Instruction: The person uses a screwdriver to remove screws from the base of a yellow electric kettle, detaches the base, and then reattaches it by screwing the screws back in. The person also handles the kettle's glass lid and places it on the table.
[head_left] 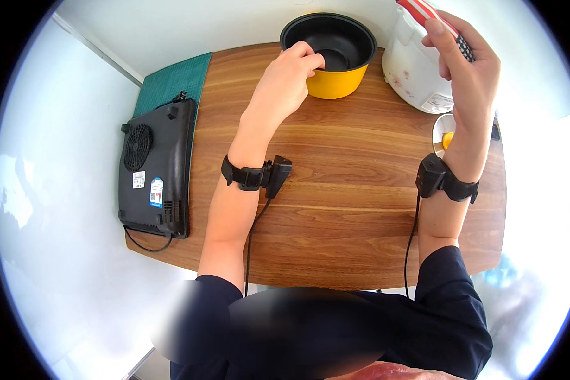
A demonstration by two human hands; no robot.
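A deep round pot (pixel 339 84), yellow outside and black inside, stands at the far middle of the wooden table. My left hand (pixel 292 71) reaches over its near left rim, fingers curled; the fingertips are partly hidden, and they seem to grip the rim. At the upper right my right hand (pixel 472 60) is raised, fingers closed round a red-and-white striped item (pixel 427 14) with a dark, white-speckled end. What kind of item it is, I cannot tell; the picture's edge cuts it off. Behind that hand stands a white appliance (pixel 411 66) with a flower print, like a rice cooker.
A small pale dish (pixel 438 130) holding something yellow sits partly behind my right wrist. At the left, a black appliance with a fan grille (pixel 155 174) lies on the table, its cord looping below. A green mat (pixel 171 79) is beyond it. Cables hang from both wrist straps.
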